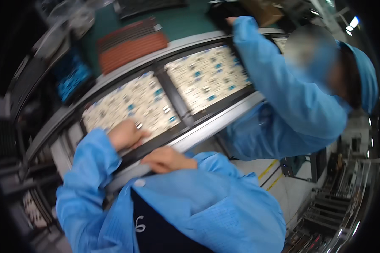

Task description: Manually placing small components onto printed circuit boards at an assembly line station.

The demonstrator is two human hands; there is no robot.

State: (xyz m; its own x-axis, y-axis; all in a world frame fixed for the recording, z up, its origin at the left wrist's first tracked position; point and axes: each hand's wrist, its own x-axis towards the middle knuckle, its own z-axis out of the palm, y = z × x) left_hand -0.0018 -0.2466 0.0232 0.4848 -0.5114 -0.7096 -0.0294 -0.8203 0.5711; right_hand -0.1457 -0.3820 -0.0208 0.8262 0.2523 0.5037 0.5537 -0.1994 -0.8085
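My left hand [126,134] is over the near edge of a cream circuit panel [118,105] dotted with small blue and metallic parts. Its fingers are curled and pinched together close to the panel; blur hides whatever may be between them. Beside the silvery front rail [207,126] is my right hand [166,159], fingers bent and closed, with its palm side hidden. A second cream panel [207,78] of the same kind lies to the right, across a dark crossbar [172,93].
A co-worker in a blue gown [291,97] stands at the right, one arm reaching over the line. Beyond the panels, an orange-red ribbed tray [131,44] lies on the green bench [190,21]. A dark screen [70,78] stands far left; racks [337,198] fill the lower right.
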